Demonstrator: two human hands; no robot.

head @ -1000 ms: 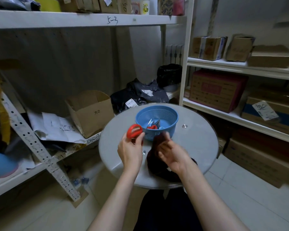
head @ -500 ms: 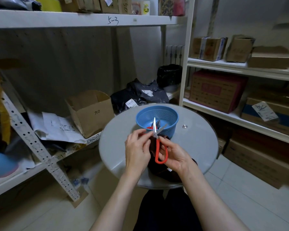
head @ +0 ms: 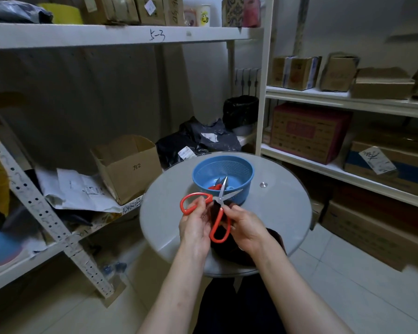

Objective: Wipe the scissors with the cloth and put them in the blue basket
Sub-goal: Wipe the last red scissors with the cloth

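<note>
Nearest to me, both hands work just above the front edge of the round bench (head: pixel 275 208), and I judge that the wiping step is in hand, not yet the putting away. My left hand (head: pixel 194 225) has its fingers curled round one red handle loop of the scissors (head: pixel 219 201). My right hand (head: pixel 247 227) grips the other handle close to the pivot with thumb and fingers. The scissors are held in the air between the two hands, spread wide open, and the two blades point away from me toward the basket. The dark cloth (head: pixel 229 254) lies bunched under and behind the hands, partly on the bench; I cannot tell if the right hand also pinches a fold of it against the metal. Just beyond the blade tips stands the blue basket (head: pixel 239 169), with other scissors (head: pixel 215 187) already lying in it. For the next move I think the cloth must come up along each open blade, with the fingers behind the edges. After that the blades should close before this pair goes over the rim. Farther off are a cardboard box (head: pixel 128 165) and the shelves (head: pixel 348 109).
</note>
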